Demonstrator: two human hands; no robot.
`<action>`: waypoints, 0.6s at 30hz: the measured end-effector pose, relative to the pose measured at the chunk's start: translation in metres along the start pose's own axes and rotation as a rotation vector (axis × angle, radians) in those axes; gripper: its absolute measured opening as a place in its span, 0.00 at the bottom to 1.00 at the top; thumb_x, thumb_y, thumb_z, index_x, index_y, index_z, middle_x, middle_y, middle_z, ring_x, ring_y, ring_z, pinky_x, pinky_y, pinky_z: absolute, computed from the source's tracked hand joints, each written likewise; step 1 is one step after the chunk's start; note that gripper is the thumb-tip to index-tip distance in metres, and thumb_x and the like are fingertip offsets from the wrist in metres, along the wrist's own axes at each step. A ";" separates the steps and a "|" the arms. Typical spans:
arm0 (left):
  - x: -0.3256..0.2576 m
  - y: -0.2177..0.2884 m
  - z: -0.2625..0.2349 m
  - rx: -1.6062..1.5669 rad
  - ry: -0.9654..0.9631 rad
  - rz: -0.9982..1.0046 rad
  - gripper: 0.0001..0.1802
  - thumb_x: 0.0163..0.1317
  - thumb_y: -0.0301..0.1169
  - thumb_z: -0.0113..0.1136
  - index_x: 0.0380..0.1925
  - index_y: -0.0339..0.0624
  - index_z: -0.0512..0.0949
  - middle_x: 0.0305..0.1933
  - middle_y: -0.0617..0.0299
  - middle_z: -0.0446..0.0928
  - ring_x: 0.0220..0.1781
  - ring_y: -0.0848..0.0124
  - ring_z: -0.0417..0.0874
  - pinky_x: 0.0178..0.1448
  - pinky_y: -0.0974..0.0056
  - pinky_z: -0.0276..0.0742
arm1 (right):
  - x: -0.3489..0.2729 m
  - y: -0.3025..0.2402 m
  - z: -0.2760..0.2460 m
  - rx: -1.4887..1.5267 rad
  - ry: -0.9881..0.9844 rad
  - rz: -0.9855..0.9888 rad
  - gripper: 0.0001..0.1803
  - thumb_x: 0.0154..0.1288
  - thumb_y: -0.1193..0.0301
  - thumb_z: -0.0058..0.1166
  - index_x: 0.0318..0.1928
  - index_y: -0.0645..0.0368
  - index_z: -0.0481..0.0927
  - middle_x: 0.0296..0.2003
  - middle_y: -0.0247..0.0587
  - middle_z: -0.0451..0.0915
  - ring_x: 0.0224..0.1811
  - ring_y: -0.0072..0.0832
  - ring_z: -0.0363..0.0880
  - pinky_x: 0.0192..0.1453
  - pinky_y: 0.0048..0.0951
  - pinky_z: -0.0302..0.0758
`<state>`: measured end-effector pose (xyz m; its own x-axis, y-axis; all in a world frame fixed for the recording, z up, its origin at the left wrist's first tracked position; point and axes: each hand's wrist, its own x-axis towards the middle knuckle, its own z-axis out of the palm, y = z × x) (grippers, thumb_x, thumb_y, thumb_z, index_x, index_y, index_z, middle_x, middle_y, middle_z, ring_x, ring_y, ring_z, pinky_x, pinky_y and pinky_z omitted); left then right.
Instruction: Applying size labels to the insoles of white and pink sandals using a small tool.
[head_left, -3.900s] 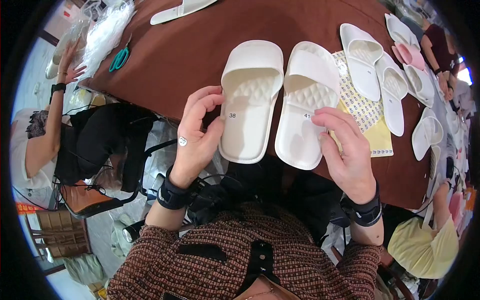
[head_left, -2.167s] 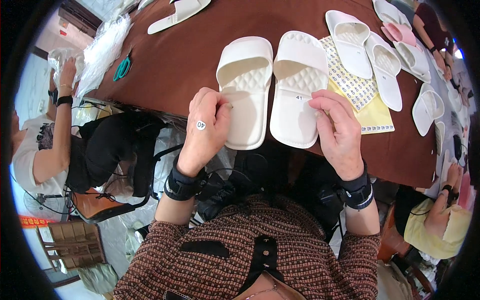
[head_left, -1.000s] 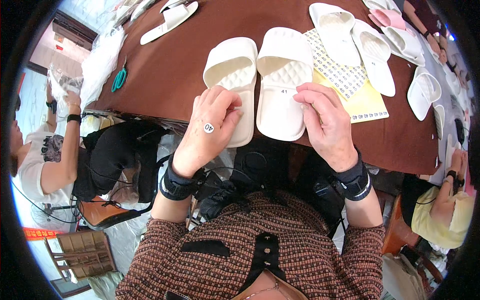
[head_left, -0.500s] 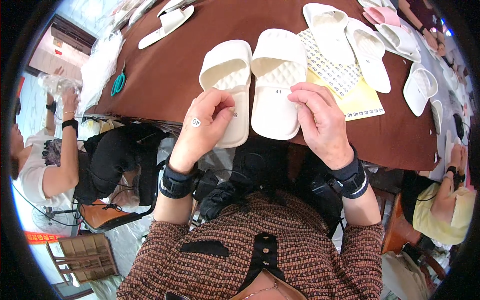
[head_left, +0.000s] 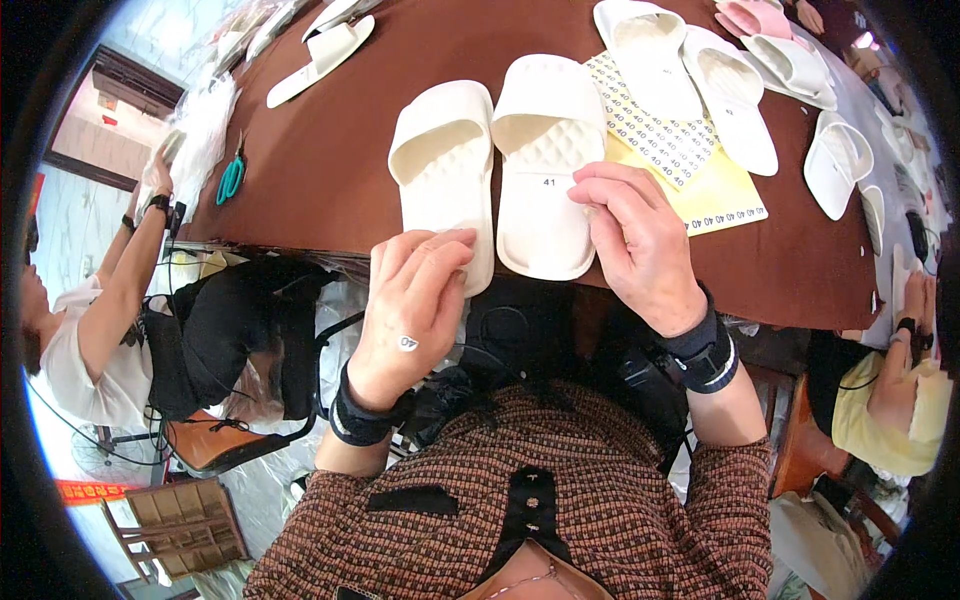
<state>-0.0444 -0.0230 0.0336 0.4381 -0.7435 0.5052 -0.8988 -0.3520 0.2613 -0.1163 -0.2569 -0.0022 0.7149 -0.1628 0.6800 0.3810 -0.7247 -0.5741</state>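
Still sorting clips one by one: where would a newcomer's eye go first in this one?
Probably to the two white slippers side by side at the table's near edge, the left hand over one's heel end and the right hand at the other's outer edge. Next, perhaps, the yellow sheet to their right. The teal scissors, toward the left of the brown tablecloth, also stand out.

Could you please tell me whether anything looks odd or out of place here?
Yes: a round white sticker is on the back of the left hand, rather than on the sticker sheet. The left white slipper and right white slipper show no visible damage, though that hand partly covers the former.
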 end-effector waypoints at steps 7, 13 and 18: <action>-0.003 -0.001 -0.006 0.074 0.003 -0.009 0.15 0.53 0.17 0.61 0.43 0.37 0.77 0.52 0.56 0.82 0.49 0.58 0.79 0.57 0.55 0.70 | 0.000 -0.003 0.002 -0.011 0.000 0.004 0.09 0.59 0.82 0.55 0.41 0.62 0.80 0.44 0.45 0.80 0.48 0.45 0.78 0.54 0.40 0.76; -0.003 0.002 -0.005 0.070 -0.037 -0.010 0.14 0.54 0.16 0.60 0.41 0.37 0.77 0.54 0.56 0.82 0.50 0.56 0.78 0.57 0.55 0.70 | -0.001 0.000 -0.001 -0.012 -0.015 0.002 0.09 0.60 0.82 0.55 0.41 0.61 0.80 0.45 0.44 0.80 0.48 0.45 0.78 0.54 0.40 0.76; -0.002 0.001 -0.003 0.066 -0.043 0.033 0.15 0.53 0.18 0.61 0.43 0.37 0.77 0.54 0.56 0.82 0.51 0.57 0.79 0.57 0.55 0.70 | 0.001 -0.003 0.001 -0.014 -0.005 0.020 0.09 0.59 0.82 0.55 0.41 0.61 0.80 0.44 0.44 0.80 0.48 0.45 0.78 0.54 0.40 0.75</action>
<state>-0.0460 -0.0198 0.0356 0.4086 -0.7785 0.4765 -0.9124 -0.3628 0.1895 -0.1165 -0.2541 -0.0003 0.7255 -0.1742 0.6658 0.3582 -0.7304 -0.5815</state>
